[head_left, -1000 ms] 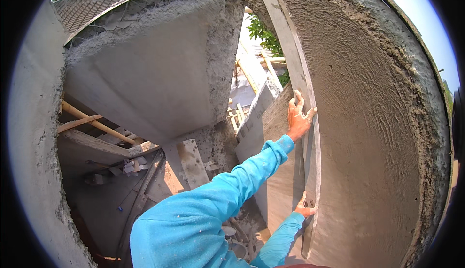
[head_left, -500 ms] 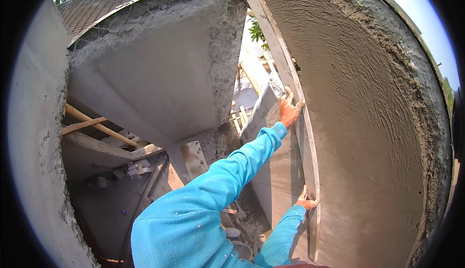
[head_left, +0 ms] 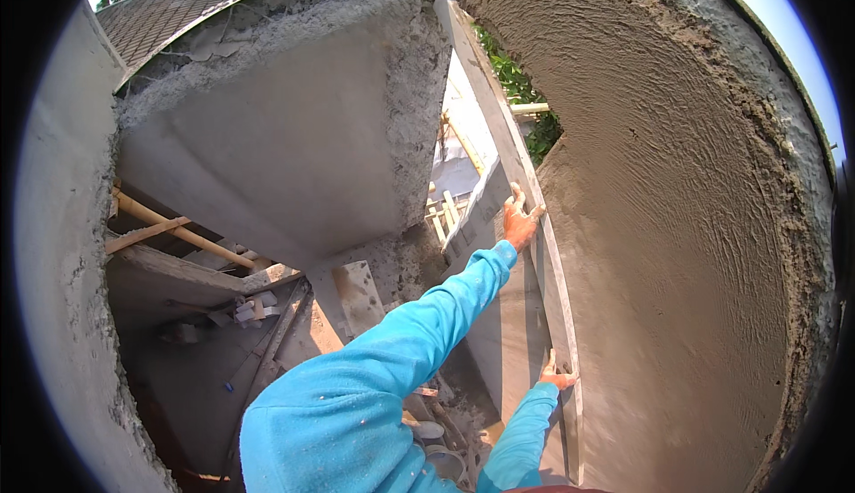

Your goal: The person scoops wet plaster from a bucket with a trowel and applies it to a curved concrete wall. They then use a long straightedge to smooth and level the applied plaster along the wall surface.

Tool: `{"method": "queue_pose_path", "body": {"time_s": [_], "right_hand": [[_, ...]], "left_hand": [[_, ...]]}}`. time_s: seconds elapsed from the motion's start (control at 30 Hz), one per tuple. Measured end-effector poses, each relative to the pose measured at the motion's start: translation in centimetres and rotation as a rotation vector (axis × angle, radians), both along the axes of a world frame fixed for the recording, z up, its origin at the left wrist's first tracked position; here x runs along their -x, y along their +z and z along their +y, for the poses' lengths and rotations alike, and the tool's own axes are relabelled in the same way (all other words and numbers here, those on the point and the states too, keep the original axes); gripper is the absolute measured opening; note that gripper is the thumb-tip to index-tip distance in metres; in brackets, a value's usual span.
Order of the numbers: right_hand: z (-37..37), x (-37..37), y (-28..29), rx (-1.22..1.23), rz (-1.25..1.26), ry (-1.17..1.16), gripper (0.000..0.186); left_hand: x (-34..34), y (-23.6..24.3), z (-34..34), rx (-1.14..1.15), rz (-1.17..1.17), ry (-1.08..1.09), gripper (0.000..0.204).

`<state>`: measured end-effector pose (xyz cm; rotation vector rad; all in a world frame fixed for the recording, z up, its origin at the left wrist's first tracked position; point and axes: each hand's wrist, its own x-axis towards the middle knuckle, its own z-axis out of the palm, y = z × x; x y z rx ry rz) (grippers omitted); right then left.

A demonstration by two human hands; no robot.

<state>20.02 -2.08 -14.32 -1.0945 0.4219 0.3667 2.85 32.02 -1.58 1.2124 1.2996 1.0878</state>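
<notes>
A long, narrow, mortar-stained straightedge board point(head_left: 485, 92) stands on edge and runs from the top middle down to the lower right. My left hand point(head_left: 521, 219) grips it around the middle, fingers on its left side and thumb toward its right edge. Lower down, my right hand point(head_left: 557, 375) clasps the same board near its bottom end. Along the board's right side lies the freshly plastered wall point(head_left: 659, 226), rippled in its upper part and smoother below. Whether the board touches the plaster along its full length, I cannot tell.
A grey concrete slab point(head_left: 267, 146) with rough edges spans the upper left. At far left rises a rough-edged wall point(head_left: 62, 226). Below are bamboo poles point(head_left: 187, 235), pale rubble blocks point(head_left: 254, 309) and a bucket point(head_left: 445, 463). Green leaves point(head_left: 539, 137) show through the opening.
The board has shifted downward and slightly left, with both hands still on it. Its top end now shows lower, and more leaves appear on its right. The view has also moved a little.
</notes>
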Motion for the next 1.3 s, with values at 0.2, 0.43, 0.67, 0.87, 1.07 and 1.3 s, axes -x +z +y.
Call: {"method": "queue_pose_path", "body": {"time_s": [0.2,0.43,0.67,0.87,1.07,1.3], "right_hand": [[0.1,1.4,-0.6,-0.042,0.099,-0.1,0.059],[-1.3,0.9,0.2,0.006,-0.047,-0.078,0.064],[0.6,2.2,1.0,0.049,-0.074,0.092,0.068],[0.6,2.7,5.3,-0.113,0.061,-0.126,0.069],[0.4,1.7,3.8,-0.028,0.061,-0.181,0.079],[0.4,1.2,1.4,-0.138,0.069,-0.095,0.069]], "left_hand": [[0.8,-4.3,0.5,-0.039,-0.041,0.045,0.105],[-0.8,-0.6,-1.3,-0.124,-0.071,0.082,0.103],[0.7,-0.3,1.3,-0.052,-0.185,0.011,0.102],[0.5,2.4,-0.9,-0.049,-0.127,-0.004,0.102],[-0.3,1.8,-1.4,-0.089,-0.129,0.072,0.1],[0.0,1.1,0.3,-0.048,-0.178,0.059,0.097]]}}
